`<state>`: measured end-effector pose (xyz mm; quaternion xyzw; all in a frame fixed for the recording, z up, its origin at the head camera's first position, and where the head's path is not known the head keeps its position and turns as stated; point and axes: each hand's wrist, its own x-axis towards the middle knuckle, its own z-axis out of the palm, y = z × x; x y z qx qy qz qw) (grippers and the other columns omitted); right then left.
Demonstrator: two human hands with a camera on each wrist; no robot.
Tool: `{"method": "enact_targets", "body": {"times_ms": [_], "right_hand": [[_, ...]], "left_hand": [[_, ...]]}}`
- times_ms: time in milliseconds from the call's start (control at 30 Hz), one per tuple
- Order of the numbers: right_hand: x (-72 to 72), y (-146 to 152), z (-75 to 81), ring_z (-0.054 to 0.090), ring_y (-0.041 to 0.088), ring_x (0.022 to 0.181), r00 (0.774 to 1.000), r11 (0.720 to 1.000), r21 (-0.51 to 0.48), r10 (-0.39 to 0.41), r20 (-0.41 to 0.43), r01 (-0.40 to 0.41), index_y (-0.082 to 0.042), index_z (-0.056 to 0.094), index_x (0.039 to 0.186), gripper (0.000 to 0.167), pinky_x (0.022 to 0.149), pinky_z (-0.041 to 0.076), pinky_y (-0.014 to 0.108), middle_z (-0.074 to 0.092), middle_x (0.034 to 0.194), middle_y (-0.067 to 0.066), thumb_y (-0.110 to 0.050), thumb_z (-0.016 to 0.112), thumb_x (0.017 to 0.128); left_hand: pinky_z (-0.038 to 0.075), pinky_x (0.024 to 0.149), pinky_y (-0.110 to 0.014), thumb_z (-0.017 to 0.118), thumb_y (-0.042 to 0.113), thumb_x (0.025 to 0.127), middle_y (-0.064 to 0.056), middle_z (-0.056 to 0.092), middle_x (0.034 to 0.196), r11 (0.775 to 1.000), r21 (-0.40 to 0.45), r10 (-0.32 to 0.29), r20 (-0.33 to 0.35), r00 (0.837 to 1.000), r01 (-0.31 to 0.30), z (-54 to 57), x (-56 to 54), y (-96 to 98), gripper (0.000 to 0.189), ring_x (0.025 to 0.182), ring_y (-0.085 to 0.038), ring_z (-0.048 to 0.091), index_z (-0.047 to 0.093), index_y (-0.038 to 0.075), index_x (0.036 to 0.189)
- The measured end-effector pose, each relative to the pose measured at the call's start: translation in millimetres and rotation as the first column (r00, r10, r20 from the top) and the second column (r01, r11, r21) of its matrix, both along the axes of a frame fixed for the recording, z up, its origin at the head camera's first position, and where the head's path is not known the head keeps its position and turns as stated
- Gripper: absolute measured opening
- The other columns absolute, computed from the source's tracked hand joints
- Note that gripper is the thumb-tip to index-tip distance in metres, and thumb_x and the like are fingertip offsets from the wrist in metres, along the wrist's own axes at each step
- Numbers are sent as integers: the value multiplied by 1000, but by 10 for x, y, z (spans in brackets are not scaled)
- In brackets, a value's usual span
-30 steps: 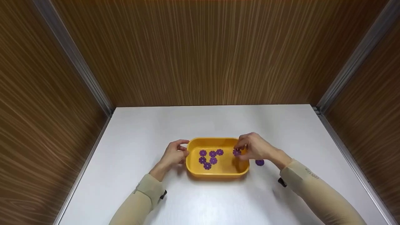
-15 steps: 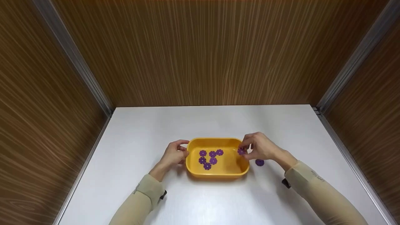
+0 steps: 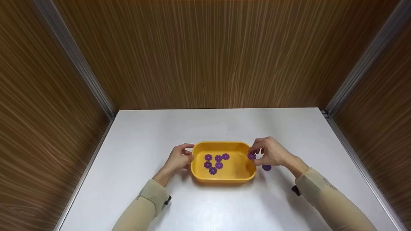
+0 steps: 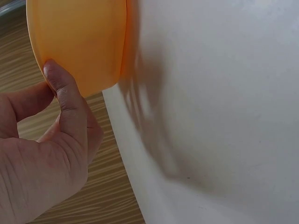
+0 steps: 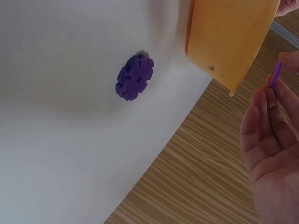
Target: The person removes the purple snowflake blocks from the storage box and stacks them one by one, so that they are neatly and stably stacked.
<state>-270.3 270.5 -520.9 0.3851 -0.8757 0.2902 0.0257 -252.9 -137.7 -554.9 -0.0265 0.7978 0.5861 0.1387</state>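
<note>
The person's right hand (image 3: 269, 152) has its thumb and fingertips nearly together, pinching a thin purple plastic disc with a notched, flower-like edge (image 3: 251, 156); from the right wrist I see that disc almost edge-on. It is up at the right end of a yellow, round-cornered plastic tray (image 3: 237, 165); whether it is over or past the rim I can't tell. The left hand (image 3: 176, 158) grips the tray's opposite end, thumb against the wall. On the tray's floor, toward the left, six loose purple notched discs (image 3: 213, 170) lie flat, some touching. Outside, just beside the right end, a small stack of dark purple notched discs (image 5: 134, 77) sits on the white bench (image 3: 160, 128). Beige sleeves (image 3: 330, 195) cover both forearms, and brown wood-grain panels (image 3: 212, 54) stand around the bench.
</note>
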Motion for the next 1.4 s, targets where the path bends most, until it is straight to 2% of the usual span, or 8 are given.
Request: {"method": "enact_targets", "body": {"times_ms": [133,333,567,667,967,1200,1400], "right_hand": [[1,26,-30,73,18,79,1000,1000,-12,-5,-11,5,-15,90,105,26,67,69,38,81,91,0,-19,95,80],[23,73,-59,73,17,78,1000,1000,-26,-15,-22,15,-14,90,105,29,66,68,35,81,90,0,-11,94,76],[42,157,-121,72,22,76,999,999,-43,-12,-46,10,-9,89,103,28,65,68,41,80,89,2,-10,89,75],[54,187,-130,72,23,76,999,999,-46,-22,-42,20,-9,89,103,29,66,67,40,80,89,1,-9,89,75],[83,285,-163,72,17,77,998,999,-16,-51,-37,51,-11,88,103,28,66,68,37,80,89,0,-9,91,75],[102,392,-206,72,19,76,997,997,-19,-71,-36,70,-11,88,100,27,65,68,39,79,87,1,-10,93,74],[121,438,-263,72,21,74,996,998,-31,-63,-69,61,-11,87,97,25,64,62,27,77,83,0,-9,94,73]], "left_hand": [[65,65,-31,71,-1,96,-7,65,105,1000,14,0,-2,1000,0,-7,-2,-4,55,71,-18,62,69,10,150],[66,65,-31,72,-1,96,-7,65,106,1000,10,1,-1,1000,-1,-13,-4,-3,55,71,-18,63,69,10,150],[65,65,-30,72,-1,98,-8,66,106,1000,-6,3,-5,1000,-3,5,6,9,53,74,-18,62,69,10,150],[66,65,-31,72,-1,97,-8,66,106,1000,-13,1,-8,1000,-1,7,5,10,53,73,-19,63,70,10,149],[69,69,-35,72,1,98,-10,66,110,1000,-22,3,8,1000,-3,7,-1,14,54,73,-19,65,69,11,150],[68,67,-35,71,1,98,-9,67,108,1000,-27,4,-7,1000,-4,9,-6,15,54,72,-19,65,69,11,151],[67,67,-34,71,-1,97,-8,65,107,1000,-6,4,-2,1000,-4,9,2,15,54,70,-18,63,69,10,150]]}}
